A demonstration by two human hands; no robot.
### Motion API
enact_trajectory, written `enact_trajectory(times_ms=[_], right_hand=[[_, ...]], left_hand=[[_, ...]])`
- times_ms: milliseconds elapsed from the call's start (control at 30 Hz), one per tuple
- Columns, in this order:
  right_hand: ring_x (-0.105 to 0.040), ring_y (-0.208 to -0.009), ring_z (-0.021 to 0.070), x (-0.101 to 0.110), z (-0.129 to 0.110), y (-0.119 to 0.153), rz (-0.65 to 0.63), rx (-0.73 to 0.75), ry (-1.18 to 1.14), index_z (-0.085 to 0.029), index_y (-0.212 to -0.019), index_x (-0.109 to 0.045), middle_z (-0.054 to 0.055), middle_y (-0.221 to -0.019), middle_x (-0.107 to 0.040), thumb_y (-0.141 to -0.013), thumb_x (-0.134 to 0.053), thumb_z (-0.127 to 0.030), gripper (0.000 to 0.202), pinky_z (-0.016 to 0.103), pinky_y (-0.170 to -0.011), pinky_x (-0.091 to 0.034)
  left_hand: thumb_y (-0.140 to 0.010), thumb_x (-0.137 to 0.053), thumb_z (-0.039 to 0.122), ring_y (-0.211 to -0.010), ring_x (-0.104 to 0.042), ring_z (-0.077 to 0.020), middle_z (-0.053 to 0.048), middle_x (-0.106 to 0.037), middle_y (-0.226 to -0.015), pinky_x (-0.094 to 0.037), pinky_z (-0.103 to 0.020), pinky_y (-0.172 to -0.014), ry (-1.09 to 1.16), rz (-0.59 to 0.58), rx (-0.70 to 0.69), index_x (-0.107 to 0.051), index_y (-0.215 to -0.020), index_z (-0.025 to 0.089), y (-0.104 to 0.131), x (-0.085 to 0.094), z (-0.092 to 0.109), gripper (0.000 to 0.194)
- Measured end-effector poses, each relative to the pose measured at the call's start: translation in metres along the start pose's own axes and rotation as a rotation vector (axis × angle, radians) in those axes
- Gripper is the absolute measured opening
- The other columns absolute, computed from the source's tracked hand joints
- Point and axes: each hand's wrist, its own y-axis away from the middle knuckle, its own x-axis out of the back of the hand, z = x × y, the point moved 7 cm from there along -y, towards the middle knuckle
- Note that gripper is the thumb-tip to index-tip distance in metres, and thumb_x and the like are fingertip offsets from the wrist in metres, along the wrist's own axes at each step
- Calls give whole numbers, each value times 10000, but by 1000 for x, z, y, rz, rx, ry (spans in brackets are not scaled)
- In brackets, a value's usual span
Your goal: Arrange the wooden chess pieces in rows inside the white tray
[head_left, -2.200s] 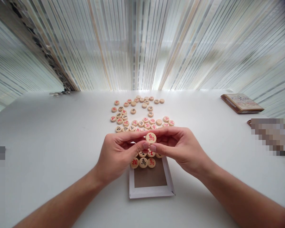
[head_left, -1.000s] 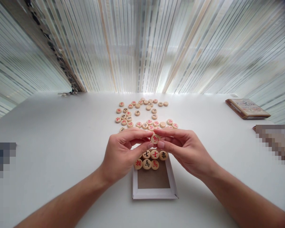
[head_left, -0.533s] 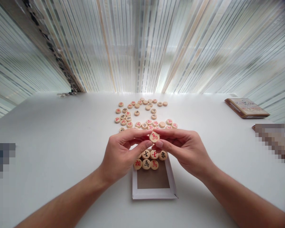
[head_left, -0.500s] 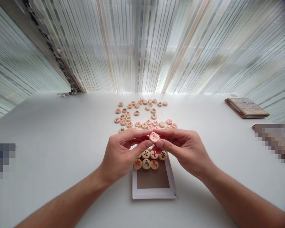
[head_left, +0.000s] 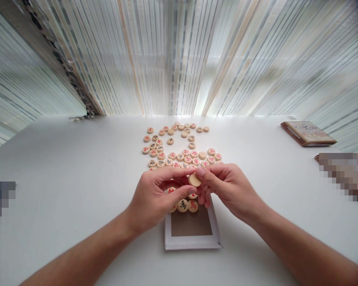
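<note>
Between the fingertips of both hands is a round wooden Chinese chess piece, its blank pale side toward me. My left hand is closed on the piece's left edge with thumb and fingers. From the other side, my right hand pinches it, thumb along its upper right edge. Below the hands lies a shallow white box tray with a brown bottom. Inside it, a black-lettered piece and a red-lettered piece sit side by side; my hands partly cover other pieces there.
Beyond my hands, many loose chess pieces are scattered on the white table, some face up, some blank. At the far right lies a flat printed box; nearer is a partly blurred box. A striped curtain hangs behind.
The held chess piece has turned from its red-lettered face to its blank side. My right thumb has moved up onto its upper edge. The view has shifted slightly.
</note>
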Motion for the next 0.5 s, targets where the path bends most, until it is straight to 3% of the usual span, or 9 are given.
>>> enact_trajectory(times_ms=[267, 500], right_hand=[[-573, -479, 95, -1, 1, 2, 12, -42, -17, -162, -815, -799, -4, -613, -693, -676, -1023, -387, 347, 187, -431, -456], [-571, -487, 103, 0, 1, 2, -12, -18, -24, -159, -729, -762, -4, -579, -660, -793, -944, -438, 340, 206, -451, -469]], left_hand=[[-902, -828, 159, -888, -834, -207, -85, -863, -1023, -707, -276, -813, -33, -53, -2, -854, -1151, 185, 1, -4, -1, 252], [-902, -820, 107, -887, -834, -199, -63, -867, -996, -699, -274, -834, -14, -114, -15, -851, -1173, 213, 0, -8, 2, 292]])
